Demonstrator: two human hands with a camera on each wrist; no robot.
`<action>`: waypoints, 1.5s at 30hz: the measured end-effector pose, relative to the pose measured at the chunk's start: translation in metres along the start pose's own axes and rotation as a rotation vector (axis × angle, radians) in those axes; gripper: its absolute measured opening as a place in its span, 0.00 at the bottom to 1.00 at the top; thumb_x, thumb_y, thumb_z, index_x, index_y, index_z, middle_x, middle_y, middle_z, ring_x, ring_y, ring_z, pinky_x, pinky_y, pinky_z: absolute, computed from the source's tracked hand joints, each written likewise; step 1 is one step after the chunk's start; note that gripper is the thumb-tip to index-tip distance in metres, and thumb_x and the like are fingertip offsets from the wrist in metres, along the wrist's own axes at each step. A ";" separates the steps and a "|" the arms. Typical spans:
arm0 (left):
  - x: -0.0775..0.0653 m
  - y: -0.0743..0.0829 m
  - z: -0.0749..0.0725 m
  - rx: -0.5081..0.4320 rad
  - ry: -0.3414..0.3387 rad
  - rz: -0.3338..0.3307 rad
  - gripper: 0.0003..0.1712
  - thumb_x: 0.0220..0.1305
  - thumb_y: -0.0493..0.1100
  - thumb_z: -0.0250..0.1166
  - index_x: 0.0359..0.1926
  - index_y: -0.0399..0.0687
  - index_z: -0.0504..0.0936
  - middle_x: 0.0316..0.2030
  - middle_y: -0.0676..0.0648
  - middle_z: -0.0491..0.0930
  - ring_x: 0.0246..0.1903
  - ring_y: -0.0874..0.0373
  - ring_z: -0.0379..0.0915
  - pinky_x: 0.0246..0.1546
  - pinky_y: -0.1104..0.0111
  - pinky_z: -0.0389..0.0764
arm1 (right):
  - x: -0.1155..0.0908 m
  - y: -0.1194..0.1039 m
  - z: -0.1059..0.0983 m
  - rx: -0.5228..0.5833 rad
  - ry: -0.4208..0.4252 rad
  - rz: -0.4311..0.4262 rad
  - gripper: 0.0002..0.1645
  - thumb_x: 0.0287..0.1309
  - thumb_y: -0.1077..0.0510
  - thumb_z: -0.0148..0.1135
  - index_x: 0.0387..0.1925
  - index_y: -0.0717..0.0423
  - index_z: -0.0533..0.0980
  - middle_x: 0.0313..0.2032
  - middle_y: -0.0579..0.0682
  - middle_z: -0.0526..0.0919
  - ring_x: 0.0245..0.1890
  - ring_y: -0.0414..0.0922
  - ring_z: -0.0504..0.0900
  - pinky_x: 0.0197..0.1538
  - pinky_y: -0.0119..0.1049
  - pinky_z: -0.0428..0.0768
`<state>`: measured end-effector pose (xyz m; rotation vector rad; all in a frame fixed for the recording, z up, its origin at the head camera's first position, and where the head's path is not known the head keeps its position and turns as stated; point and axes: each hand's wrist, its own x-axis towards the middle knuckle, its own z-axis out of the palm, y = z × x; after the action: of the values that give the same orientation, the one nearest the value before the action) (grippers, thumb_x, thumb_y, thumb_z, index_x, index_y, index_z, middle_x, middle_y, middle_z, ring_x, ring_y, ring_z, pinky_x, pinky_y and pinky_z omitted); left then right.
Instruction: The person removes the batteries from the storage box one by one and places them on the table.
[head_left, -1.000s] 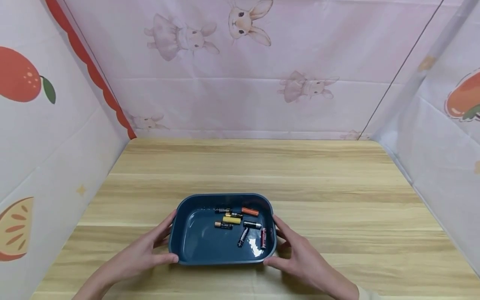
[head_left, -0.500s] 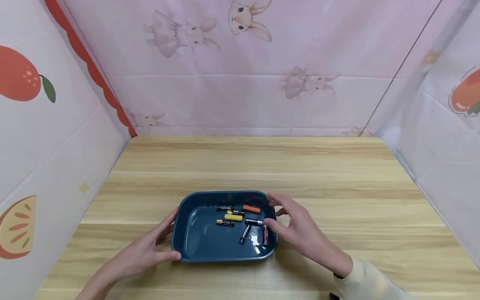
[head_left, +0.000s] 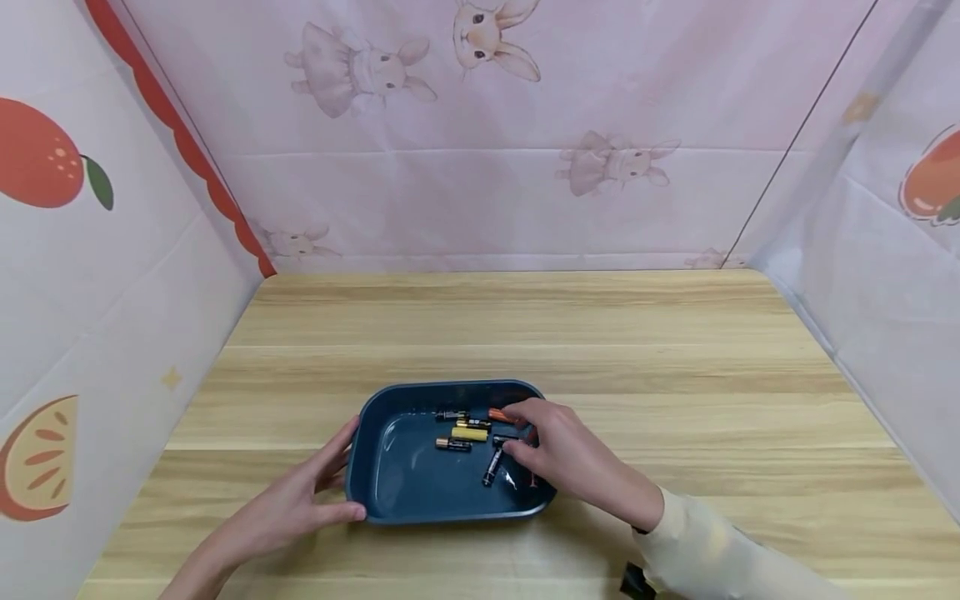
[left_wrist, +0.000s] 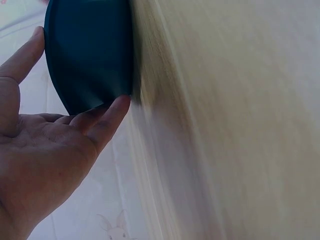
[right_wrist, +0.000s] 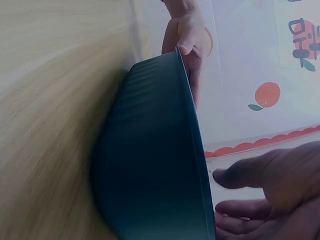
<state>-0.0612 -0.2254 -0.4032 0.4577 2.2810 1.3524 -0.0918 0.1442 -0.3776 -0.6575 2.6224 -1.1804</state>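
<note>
Reaching into the tray (head_left: 412, 492), the right hand (head_left: 566, 446) leaves the rim!

Now it's over the batteries (head_left: 469, 434), thumb and fingers apart; whether they touch one, I can't tell. That leaves the left hand (head_left: 300, 504) alone steadying the tray, fingers spread along its left end, thumb at the near left corner. The tray sits on the near part of the table (head_left: 675, 367), batteries bunched centre to right: an orange battery (head_left: 498, 413) far right, black ones around, a red battery (head_left: 533, 480) half hidden.
</note>
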 end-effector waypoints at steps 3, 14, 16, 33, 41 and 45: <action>0.000 0.001 0.000 -0.006 -0.001 -0.001 0.59 0.68 0.44 0.72 0.84 0.53 0.38 0.79 0.29 0.46 0.69 0.30 0.64 0.64 0.47 0.72 | 0.005 -0.002 0.003 0.029 -0.018 0.031 0.22 0.66 0.65 0.67 0.60 0.69 0.78 0.44 0.59 0.84 0.18 0.41 0.81 0.27 0.31 0.82; -0.002 0.001 0.000 -0.010 -0.007 0.024 0.59 0.69 0.44 0.71 0.84 0.53 0.38 0.78 0.28 0.46 0.68 0.30 0.66 0.63 0.48 0.74 | 0.031 -0.005 0.021 -0.102 -0.042 -0.003 0.15 0.64 0.65 0.69 0.51 0.66 0.84 0.44 0.55 0.86 0.37 0.43 0.81 0.41 0.37 0.84; -0.002 0.000 0.000 -0.010 -0.003 0.022 0.59 0.69 0.44 0.71 0.84 0.54 0.38 0.79 0.28 0.47 0.68 0.31 0.66 0.63 0.49 0.74 | 0.035 -0.003 0.025 -0.109 -0.043 -0.007 0.13 0.63 0.66 0.69 0.49 0.65 0.85 0.42 0.54 0.86 0.34 0.40 0.80 0.38 0.34 0.83; -0.002 0.001 0.002 -0.014 0.007 -0.004 0.60 0.68 0.44 0.72 0.84 0.53 0.37 0.78 0.27 0.47 0.68 0.30 0.66 0.63 0.46 0.73 | 0.052 0.005 0.050 -0.251 -0.051 -0.114 0.05 0.63 0.68 0.68 0.35 0.59 0.88 0.35 0.50 0.86 0.35 0.39 0.80 0.39 0.30 0.82; -0.003 0.001 0.002 -0.013 0.003 -0.033 0.59 0.69 0.45 0.71 0.84 0.54 0.37 0.78 0.27 0.46 0.69 0.29 0.64 0.64 0.45 0.72 | 0.052 0.007 0.056 -0.398 -0.056 -0.171 0.05 0.63 0.64 0.71 0.30 0.55 0.87 0.29 0.46 0.81 0.28 0.35 0.76 0.33 0.27 0.77; -0.002 0.000 0.002 -0.019 0.004 -0.016 0.59 0.69 0.44 0.71 0.84 0.54 0.37 0.78 0.27 0.46 0.69 0.29 0.64 0.63 0.46 0.73 | 0.053 0.007 0.056 -0.399 -0.060 -0.156 0.06 0.64 0.64 0.70 0.30 0.56 0.87 0.29 0.46 0.81 0.27 0.35 0.75 0.33 0.27 0.77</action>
<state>-0.0578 -0.2247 -0.4037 0.4307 2.2680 1.3674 -0.1216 0.0865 -0.4193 -0.9657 2.8196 -0.6552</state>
